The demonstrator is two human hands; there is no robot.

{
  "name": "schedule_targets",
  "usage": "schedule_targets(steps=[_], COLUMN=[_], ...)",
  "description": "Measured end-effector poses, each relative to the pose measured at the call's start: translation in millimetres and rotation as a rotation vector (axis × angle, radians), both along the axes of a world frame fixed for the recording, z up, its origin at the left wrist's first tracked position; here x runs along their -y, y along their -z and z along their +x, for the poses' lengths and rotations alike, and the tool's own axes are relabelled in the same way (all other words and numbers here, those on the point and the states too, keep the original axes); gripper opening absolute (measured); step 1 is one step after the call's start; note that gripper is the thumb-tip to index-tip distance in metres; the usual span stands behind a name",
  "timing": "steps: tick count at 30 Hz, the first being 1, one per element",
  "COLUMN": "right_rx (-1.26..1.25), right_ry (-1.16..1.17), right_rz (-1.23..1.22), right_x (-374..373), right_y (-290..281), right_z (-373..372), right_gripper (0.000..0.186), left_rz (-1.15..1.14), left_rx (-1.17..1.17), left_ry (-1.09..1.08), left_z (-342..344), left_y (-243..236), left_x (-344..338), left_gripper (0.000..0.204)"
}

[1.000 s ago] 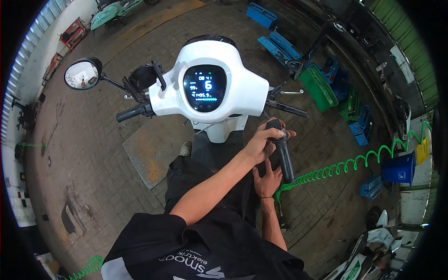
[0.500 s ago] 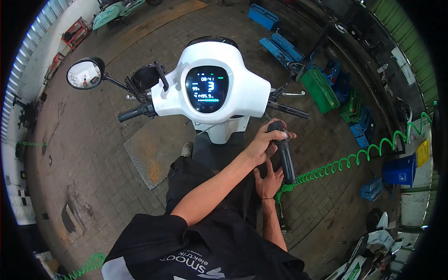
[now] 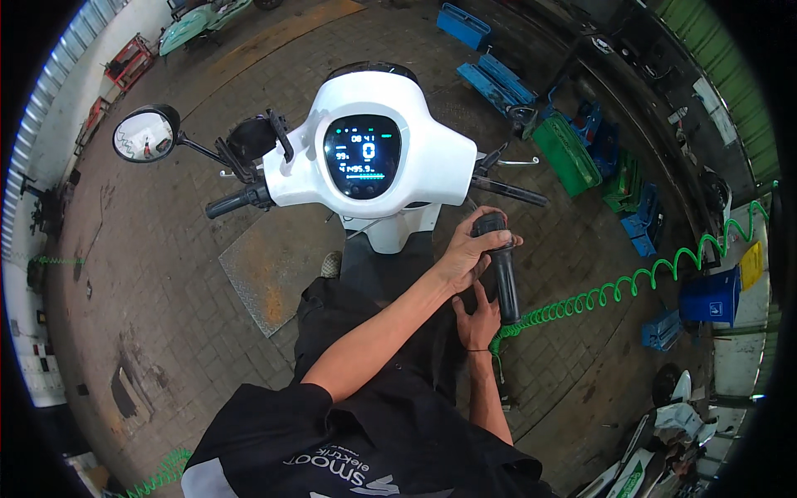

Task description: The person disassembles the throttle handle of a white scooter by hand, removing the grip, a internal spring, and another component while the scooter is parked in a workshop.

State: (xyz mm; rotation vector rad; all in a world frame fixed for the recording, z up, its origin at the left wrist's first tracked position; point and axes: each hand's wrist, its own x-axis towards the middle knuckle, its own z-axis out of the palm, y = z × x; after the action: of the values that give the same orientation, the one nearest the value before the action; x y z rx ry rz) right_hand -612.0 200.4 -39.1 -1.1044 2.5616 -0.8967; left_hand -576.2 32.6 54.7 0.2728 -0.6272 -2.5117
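Note:
A detached black throttle grip (image 3: 507, 286) with a switch housing at its upper end is held over my right thigh. My left hand (image 3: 466, 256) reaches across and is closed round the housing end. Just below, my right hand (image 3: 479, 322) is raised beside the grip with its thumb and forefinger apart; some of its fingers are hidden behind the grip. Ahead stands a white scooter front (image 3: 299, 178) with a lit display (image 3: 363, 158). A rubber grip (image 3: 237, 199) covers the left handlebar, while the right handlebar (image 3: 515, 193) is a bare dark bar.
A green coiled air hose (image 3: 589, 299) stretches from beside my right hand to the right wall. Blue toolboxes (image 3: 498, 83) and a green toolbox (image 3: 567, 155) lie at the far right. A mirror (image 3: 145, 135) sticks out left. A metal plate (image 3: 264, 274) lies on the floor.
The number in the middle of the display has dropped to zero. Both hands and the throttle grip stay nearly in place; the view has shifted slightly.

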Motion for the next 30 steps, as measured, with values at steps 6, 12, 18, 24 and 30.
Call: schedule_targets(steps=[6,12,18,24,30], right_rx=[-0.027,0.03,0.241,-0.117,-0.365], right_ry=[-0.017,-0.053,0.358,-0.419,-1.128], right_rz=[0.004,-0.15,-0.717,-0.764,-0.61], right_x=[-0.7,-12.8,-15.1,99.3,224.2], right_y=[5.1,34.1,-38.6,-232.5,-179.1], right_z=[-1.4,-26.2,-97.9,34.9,172.2], right_gripper=[0.068,0.055,0.027,0.024,0.031], left_rz=[0.007,-0.038,-0.064,-0.007,-0.036], left_rx=[-0.019,0.02,0.049,-0.099,0.027], left_ry=[-0.06,-0.009,0.038,-0.07,-0.013], left_z=[-5.4,-1.6,3.4,-20.7,-3.5], left_y=[6.4,-0.2,4.7,96.2,19.9], left_x=[-1.5,0.4,3.5,12.1,0.5], left_gripper=[0.042,0.041,0.038,0.036,0.037])
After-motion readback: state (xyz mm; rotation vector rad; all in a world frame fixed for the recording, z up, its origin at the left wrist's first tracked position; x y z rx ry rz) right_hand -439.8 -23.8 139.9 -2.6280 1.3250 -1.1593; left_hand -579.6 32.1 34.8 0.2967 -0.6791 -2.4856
